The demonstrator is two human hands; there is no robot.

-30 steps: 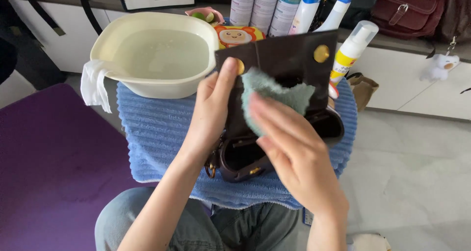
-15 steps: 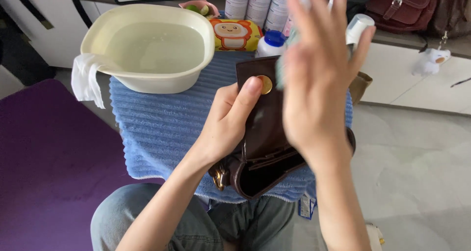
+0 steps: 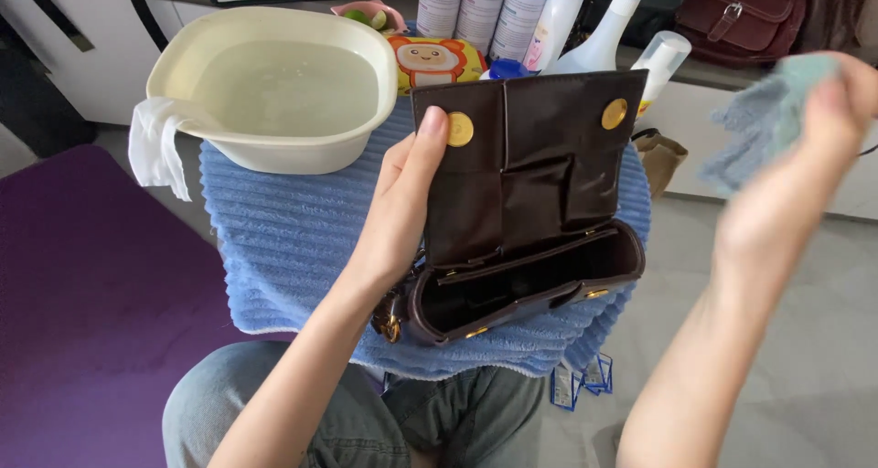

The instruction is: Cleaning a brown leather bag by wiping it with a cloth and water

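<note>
The left hand (image 3: pixel 402 207) sits at the centre of the frame, fingers pressed flat against the raised flap of a dark brown leather bag (image 3: pixel 526 212), thumb behind it, propping the flap upright. The bag lies open on a blue ribbed towel (image 3: pixel 274 239) that covers the surface. The right hand (image 3: pixel 796 185) is lifted at the right edge of the frame, well apart from the bag, its fingertips pinching a pale teal cloth (image 3: pixel 768 111).

The flap is held only by a light press, so it could likely fold down if that hand slackens. A cream basin (image 3: pixel 274 84) of water stands in the upper left, its rim close to the bag; a bump could probably slop water onto the leather. A white rag (image 3: pixel 155 148) hangs over the basin's left rim and may slip off.

Along the top centre stand pink and teal cylindrical cans (image 3: pixel 476 2), a white spray bottle (image 3: pixel 594 29) with a blue nozzle, and a small white bottle (image 3: pixel 663 61). Below them sits a yellow-and-orange packet (image 3: pixel 434 61) with a cartoon face. Folded blue-and-white tags (image 3: pixel 581 381) hang under the towel's lower edge.
</note>
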